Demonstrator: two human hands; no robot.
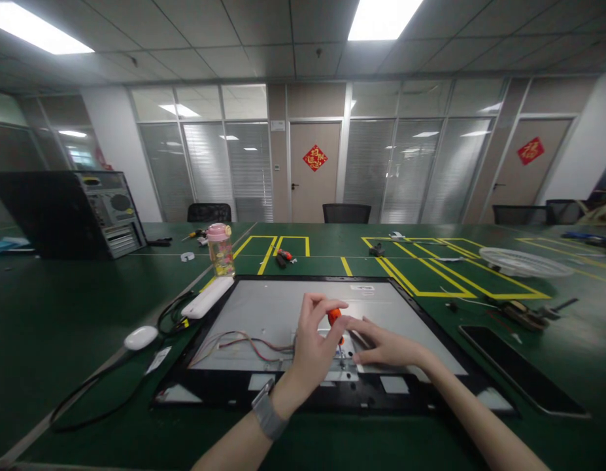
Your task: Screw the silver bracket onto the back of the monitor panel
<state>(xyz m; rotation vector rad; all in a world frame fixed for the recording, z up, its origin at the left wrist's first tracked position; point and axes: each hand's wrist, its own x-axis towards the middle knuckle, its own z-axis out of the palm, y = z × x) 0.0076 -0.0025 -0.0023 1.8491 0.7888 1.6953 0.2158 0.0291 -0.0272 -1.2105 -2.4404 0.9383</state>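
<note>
Left hand [313, 340], one: we record it closed, thumb and fingers about the orange handle of a screwdriver [335, 316], whose shaft runs down toward a small metal plate [350, 373] just beside it. Grey watch [269, 409], one, on that wrist. Right hand [388, 345], one: fingers spread low, forefinger at the handle, thumb near the plate; we cannot tell whether it grips. Panel [410, 317], one, grey with black border, flat beneath both hands. Wires [258, 347], thin, several, just left of the left hand. White bar-shaped object [208, 298], one, beyond and left of that hand; pink-lidded bottle [220, 252], one, upright farther past it. White rounded object [140, 338], one, well left of the left hand, near a black cable. Dark phone-like slab [521, 371], one, right of the right hand. All these we list on the green table [381, 448].
</note>
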